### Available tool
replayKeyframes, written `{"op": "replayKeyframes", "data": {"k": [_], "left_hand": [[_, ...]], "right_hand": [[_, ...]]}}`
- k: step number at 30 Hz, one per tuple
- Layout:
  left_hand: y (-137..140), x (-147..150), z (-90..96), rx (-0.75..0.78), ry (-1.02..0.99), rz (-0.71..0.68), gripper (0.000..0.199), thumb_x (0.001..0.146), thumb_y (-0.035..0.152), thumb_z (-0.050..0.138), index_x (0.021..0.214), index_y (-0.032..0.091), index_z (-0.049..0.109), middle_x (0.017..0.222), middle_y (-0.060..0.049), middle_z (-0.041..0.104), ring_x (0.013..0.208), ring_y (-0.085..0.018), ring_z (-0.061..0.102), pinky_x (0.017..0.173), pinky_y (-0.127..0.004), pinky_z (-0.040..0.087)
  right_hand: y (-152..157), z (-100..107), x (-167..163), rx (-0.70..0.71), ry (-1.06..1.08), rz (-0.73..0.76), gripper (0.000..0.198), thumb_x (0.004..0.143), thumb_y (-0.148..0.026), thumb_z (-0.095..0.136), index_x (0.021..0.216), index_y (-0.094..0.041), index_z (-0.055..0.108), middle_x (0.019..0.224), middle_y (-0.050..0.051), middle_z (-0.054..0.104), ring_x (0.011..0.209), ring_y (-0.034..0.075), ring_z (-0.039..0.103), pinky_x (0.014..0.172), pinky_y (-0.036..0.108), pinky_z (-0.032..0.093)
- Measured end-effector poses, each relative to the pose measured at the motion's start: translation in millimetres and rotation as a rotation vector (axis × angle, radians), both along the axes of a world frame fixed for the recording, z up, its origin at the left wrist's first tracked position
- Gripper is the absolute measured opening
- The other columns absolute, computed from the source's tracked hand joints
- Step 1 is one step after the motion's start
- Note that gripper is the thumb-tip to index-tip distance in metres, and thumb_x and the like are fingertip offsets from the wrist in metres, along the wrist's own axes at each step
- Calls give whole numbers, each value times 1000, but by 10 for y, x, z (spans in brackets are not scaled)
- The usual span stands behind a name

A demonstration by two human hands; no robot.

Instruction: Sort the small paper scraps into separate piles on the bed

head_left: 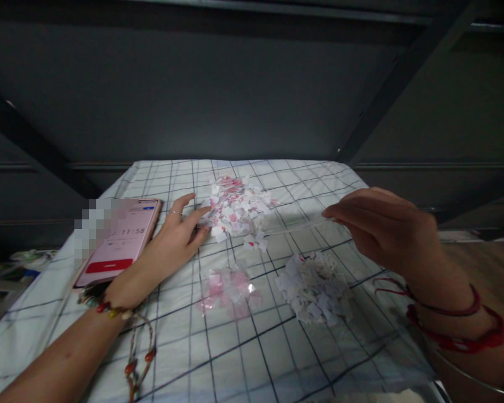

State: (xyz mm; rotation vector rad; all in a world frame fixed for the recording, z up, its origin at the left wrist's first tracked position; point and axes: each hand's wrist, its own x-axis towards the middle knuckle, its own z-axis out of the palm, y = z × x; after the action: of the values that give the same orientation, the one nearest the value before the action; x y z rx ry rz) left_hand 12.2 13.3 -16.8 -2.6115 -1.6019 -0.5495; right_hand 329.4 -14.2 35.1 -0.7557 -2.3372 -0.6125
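My left hand (180, 230) rests at the left edge of a heap of small white and pink scraps (239, 204), fingers spread and fingertips touching the outer pieces. Closed in a pinch, my right hand (378, 224) hovers to the right of that heap. From its fingertips a thin, pale, see-through stick-like thing (294, 225) reaches left to the heap's edge; it is too faint to make out its exact kind. Nearer me lie two other groups: shiny clear and pink film pieces (231, 291) and a pile of white paper scraps (317, 288).
A phone (121, 243) showing a timer lies left of my left hand, under the edge of my wrist. A white checked cloth (273, 352) covers the surface. Dark panels (218, 95) rise behind it. Beaded cords hang from my left wrist.
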Motion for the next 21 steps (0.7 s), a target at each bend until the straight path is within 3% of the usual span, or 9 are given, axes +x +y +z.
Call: {"op": "replayKeyframes", "data": {"k": [7,13,17,21], "left_hand": [[1,9,1,-3,-15,12,40,89,36,36,122,17,49,135,-13,29,121,-30,39,100,-46,36],[1,7,7,-6,0,5,40,89,36,36,121,16,50,136,-13,27,121,-29,39,102,-46,33],[-6,16,12,-17,-13,10,41,89,36,36,122,15,49,136,-14,27,120,-29,40,100,-45,36],[-12,21,15,-21,-22,12,40,89,36,36,121,17,49,136,-12,27,120,-29,40,102,-47,34]], "right_hand": [[-8,-3,-34,-66,-41,58,30,77,3,44,93,-20,53,73,0,60,67,14,54,60,29,45],[-4,6,-16,-43,16,47,28,77,3,47,92,-20,54,76,2,61,69,15,55,61,30,45],[-3,8,-13,-132,-18,110,29,78,4,45,93,-19,55,75,2,61,70,14,56,63,30,47],[-6,25,42,-135,21,79,29,78,2,45,91,-21,57,75,1,61,70,14,57,63,30,47]]}}
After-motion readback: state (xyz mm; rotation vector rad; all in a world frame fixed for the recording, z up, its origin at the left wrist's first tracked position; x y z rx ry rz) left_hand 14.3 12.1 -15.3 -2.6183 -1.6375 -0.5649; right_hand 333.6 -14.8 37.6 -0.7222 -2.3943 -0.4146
